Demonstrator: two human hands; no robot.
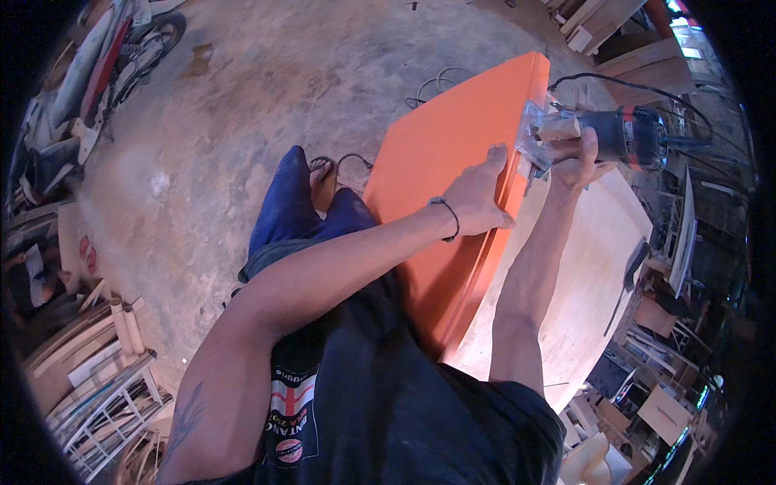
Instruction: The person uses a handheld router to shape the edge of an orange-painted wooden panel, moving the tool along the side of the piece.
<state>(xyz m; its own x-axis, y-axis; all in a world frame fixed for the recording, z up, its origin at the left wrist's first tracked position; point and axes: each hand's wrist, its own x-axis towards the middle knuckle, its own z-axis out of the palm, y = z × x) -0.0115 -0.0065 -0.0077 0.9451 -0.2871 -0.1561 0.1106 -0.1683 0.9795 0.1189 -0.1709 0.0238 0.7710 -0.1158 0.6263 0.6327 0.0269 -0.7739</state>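
An orange panel stands on edge beside my legs, its long edge facing up and to the right. My left hand grips that edge, with the thumb and fingers spread across it. In my right hand is a corded trim router, black with a red band, lying sideways. Its clear base is up against the panel's edge, just beyond my left hand. The router bit is hidden from view.
A pale wooden board stands right of the panel, under my right arm. The router's black cord loops to the right. A motorcycle is at far left, with a white rack and wood offcuts below. Boards and scraps crowd the right.
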